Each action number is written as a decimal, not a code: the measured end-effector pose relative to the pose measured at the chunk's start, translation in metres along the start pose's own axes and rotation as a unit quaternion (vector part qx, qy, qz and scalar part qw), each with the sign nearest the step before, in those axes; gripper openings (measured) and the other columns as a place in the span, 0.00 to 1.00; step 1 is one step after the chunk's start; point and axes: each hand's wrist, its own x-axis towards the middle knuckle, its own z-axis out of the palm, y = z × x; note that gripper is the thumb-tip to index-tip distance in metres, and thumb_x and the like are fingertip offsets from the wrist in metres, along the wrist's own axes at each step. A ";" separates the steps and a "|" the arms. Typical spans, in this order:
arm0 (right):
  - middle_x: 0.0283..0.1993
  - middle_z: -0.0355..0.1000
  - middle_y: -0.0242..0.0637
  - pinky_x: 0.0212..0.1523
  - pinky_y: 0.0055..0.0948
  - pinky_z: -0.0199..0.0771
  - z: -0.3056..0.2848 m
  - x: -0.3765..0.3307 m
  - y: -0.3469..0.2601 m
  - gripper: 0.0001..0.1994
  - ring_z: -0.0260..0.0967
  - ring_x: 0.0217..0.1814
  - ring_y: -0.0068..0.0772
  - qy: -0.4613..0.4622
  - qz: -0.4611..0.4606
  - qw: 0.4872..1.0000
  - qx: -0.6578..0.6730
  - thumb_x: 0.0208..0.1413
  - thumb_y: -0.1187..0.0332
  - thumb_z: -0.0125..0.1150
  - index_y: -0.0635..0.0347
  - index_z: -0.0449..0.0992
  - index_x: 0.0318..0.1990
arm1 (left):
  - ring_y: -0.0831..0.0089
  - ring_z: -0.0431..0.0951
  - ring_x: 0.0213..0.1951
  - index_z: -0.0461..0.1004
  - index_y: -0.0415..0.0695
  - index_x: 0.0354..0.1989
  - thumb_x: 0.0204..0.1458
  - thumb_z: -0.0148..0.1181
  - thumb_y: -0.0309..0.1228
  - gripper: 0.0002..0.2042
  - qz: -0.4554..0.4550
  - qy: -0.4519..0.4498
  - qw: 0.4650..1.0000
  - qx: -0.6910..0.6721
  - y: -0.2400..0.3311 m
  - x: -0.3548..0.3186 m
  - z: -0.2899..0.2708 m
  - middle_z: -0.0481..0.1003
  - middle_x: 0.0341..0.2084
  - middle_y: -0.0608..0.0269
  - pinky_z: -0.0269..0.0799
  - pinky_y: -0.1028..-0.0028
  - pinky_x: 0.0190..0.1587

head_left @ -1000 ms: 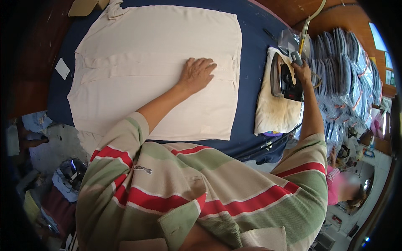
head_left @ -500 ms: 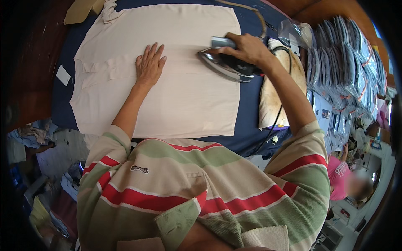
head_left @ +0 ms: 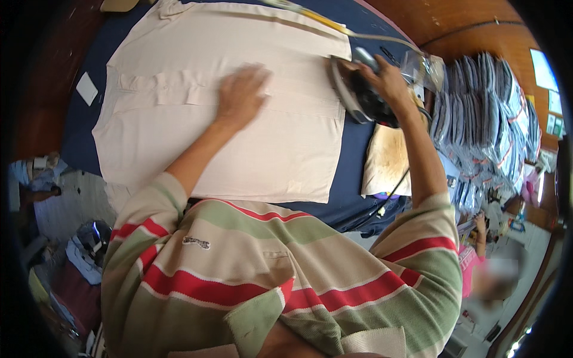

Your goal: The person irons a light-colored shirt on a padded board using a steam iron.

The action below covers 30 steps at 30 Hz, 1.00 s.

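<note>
A pale pink garment (head_left: 262, 143), seemingly a shirt, lies spread on the dark blue cloth of the table, with a buttoned strip running across its left half. My right hand (head_left: 388, 80) is wrapped round the handle of an iron (head_left: 364, 95). The iron is tilted at the garment's right edge, its metal soleplate turned toward the left; whether it still touches the cloth I cannot tell. My left hand (head_left: 242, 95) is over the middle of the garment, empty, fingers stretched out and smeared by motion.
A scorched cream pad (head_left: 385, 158) sits right of the garment. Folded grey-blue clothes in clear plastic (head_left: 477, 107) are stacked at the right. A hose (head_left: 382, 37) crosses the far side. A white card (head_left: 86, 89) lies at the left. Another person in pink (head_left: 468, 268) is at lower right.
The iron has moved right to the garment's edge and tipped up. My left hand has slid rightward over the cloth. The hose has swung across the garment's far side.
</note>
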 end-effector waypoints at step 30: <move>0.39 0.73 0.57 0.43 0.35 0.70 -0.026 -0.078 0.115 0.32 0.72 0.44 0.46 0.044 0.052 0.998 -0.015 0.43 0.60 0.65 0.76 0.65 0.51 | 0.64 0.64 0.55 0.69 0.53 0.51 0.49 0.52 0.33 0.19 -0.100 0.189 0.974 -0.070 -0.092 -0.070 -0.037 0.68 0.51 0.64 0.51 0.52 0.58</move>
